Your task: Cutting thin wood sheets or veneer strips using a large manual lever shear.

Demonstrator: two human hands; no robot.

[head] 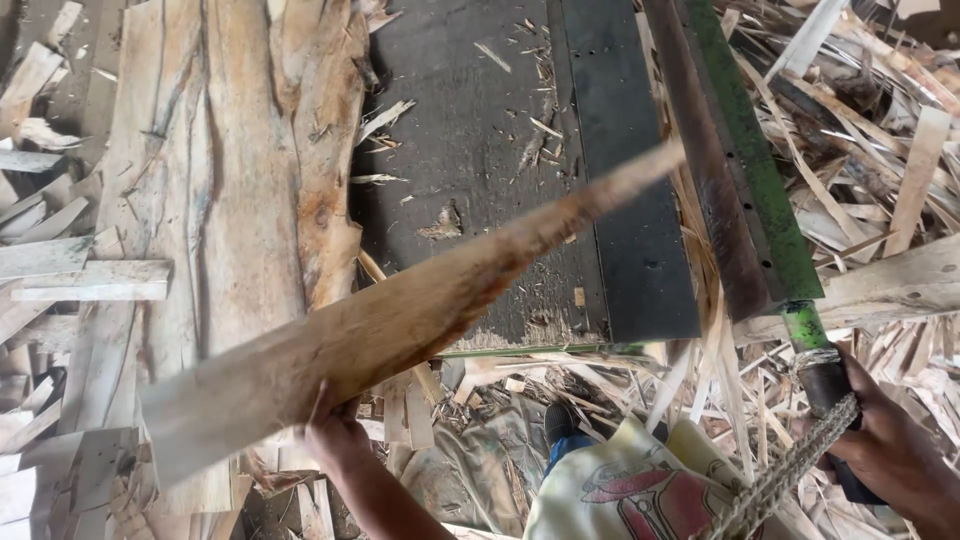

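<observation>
With left hand (335, 435) fingers pinching the plank (400, 320) and right hand (890, 450) gripping the blade handle (825, 375), a slip could catch fingers.

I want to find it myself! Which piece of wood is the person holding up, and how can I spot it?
Start at the big dark flat machine table in the middle. A long wood slab slants across its front, from low on the left up toward the green-edged blade arm. The left hand grips its lower edge. Unlike the stacked boards lying flat beside it, it is lifted, tilted and blurry.
</observation>
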